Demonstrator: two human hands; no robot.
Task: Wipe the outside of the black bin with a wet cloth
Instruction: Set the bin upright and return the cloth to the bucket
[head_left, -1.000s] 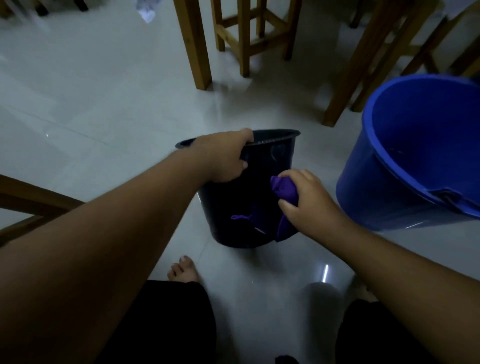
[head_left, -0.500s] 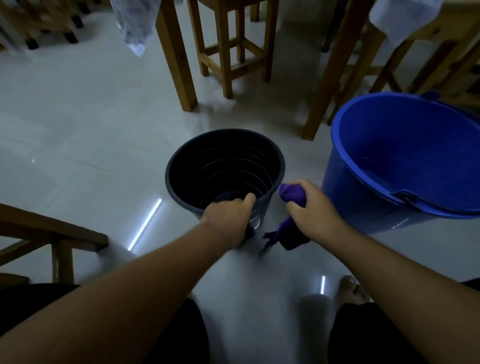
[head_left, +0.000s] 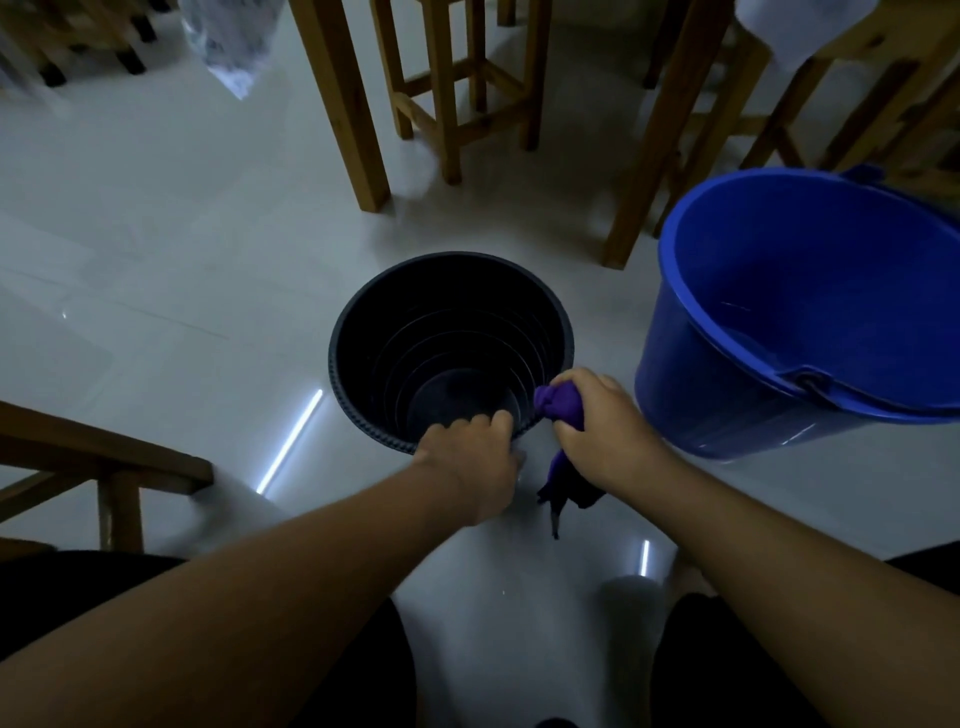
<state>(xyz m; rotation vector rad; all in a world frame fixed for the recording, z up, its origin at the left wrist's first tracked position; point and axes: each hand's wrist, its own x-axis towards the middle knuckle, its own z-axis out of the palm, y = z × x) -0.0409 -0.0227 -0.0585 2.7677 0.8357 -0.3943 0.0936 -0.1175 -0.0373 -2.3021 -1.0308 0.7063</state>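
The black bin (head_left: 363, 322) stands upright on the pale tiled floor, its open mouth facing me. My left hand (head_left: 470, 470) grips the bin's near rim, fingers hooked over the edge. My right hand (head_left: 605, 431) is shut on a bunched purple cloth (head_left: 562, 410) and presses it against the bin's near right outer wall, just below the rim. A tail of the cloth hangs down under my right hand. The bin's near outer wall is hidden by my hands.
A large blue bucket (head_left: 691, 379) with water in it stands right of the bin, close to my right hand. Wooden stool and table legs (head_left: 363, 130) stand beyond the bin. A wooden chair frame (head_left: 104, 467) is at the left. My knees are at the bottom.
The bin went from tilted, with its side toward me, to upright with its mouth facing me. My left hand stays on the rim. My right hand and cloth have risen to near the rim.
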